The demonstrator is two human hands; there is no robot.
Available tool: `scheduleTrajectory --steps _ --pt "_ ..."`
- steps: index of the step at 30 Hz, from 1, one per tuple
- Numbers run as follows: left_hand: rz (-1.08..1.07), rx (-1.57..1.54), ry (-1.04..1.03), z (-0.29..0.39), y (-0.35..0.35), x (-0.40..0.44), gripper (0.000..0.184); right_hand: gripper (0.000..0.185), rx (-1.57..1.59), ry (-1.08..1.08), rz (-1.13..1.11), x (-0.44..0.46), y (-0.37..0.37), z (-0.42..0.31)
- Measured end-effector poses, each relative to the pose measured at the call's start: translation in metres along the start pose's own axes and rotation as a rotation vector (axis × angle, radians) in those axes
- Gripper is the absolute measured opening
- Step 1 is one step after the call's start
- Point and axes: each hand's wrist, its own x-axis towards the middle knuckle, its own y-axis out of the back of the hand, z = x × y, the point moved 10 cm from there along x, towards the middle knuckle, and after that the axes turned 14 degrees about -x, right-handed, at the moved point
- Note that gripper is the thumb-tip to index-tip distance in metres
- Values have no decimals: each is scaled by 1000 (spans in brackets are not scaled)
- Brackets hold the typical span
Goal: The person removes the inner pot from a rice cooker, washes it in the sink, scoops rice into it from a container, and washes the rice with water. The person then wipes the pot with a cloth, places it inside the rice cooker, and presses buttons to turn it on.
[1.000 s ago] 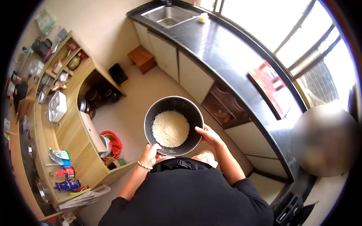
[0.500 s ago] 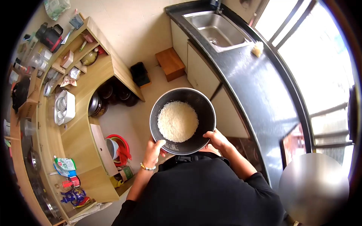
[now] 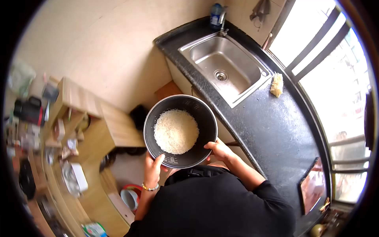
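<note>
In front of my body I carry a dark rice cooker pot (image 3: 207,122) with a pale metal rim. White rice (image 3: 176,131) covers its bottom, and measuring marks show on the inner wall. My left hand (image 3: 153,168), with a beaded bracelet at the wrist, grips the near left rim, thumb over the edge. On the near right side my right hand (image 3: 219,151) holds the rim the same way. The other fingers of both hands are mostly hidden under the pot. Beyond the pot, to the right, is a steel sink (image 3: 237,59) with a tap (image 3: 223,23).
A dark countertop (image 3: 272,130) curves along the right under the window. On it are a yellowish sponge-like piece (image 3: 277,85) and a blue bottle (image 3: 215,15) behind the sink. A wooden cabinet (image 3: 87,154) with many items stands at left. A red basin (image 3: 137,189) is on the floor.
The view has swung and come closer to the sink and counter. The pot of rice has moved along with me, still in both hands. The cabinet has shifted down and left in view.
</note>
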Motion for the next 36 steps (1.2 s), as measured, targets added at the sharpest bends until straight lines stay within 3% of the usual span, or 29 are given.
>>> scheduleTrajectory --steps 4,12,15,17,25,36 --pt "-222 90 70 17 -31 116 35 39 85 65 209 39 33 -51" --pt "-564 199 244 43 -192 259 34 33 368 158 534 70 129 -117" --pt "-558 210 240 34 -236 299 13 29 345 175 639 81 170 -144" --pt "-558 253 284 17 -257 331 11 27 354 178 608 102 198 -153" --pt "-432 473 525 -44 -295 450 16 16 492 -119 542 207 273 -125" --pt "-393 724 768 -159 -272 573 18 13 565 -346 749 298 314 -56"
